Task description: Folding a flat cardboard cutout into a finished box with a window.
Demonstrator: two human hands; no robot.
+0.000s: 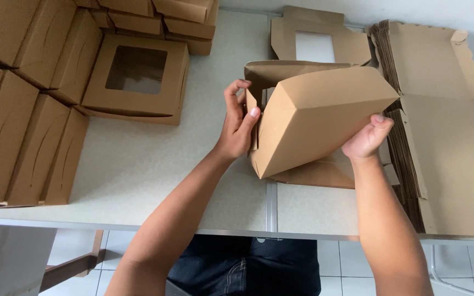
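A brown cardboard box [316, 118], partly folded, is tilted up off the pale table [138, 164] in front of me. My left hand [238, 123] pinches a side flap at the box's left edge, thumb on the outer wall. At the lower right corner, my right hand [367, 137] grips the box from underneath. Behind it, the box's lid with a cut-out window [314, 41] lies back on the table.
A finished windowed box [137, 77] sits at the upper left amid stacks of closed brown boxes [23, 104] along the left edge. A tall pile of flat cardboard blanks [445, 131] fills the right side. The table's front edge runs below my arms.
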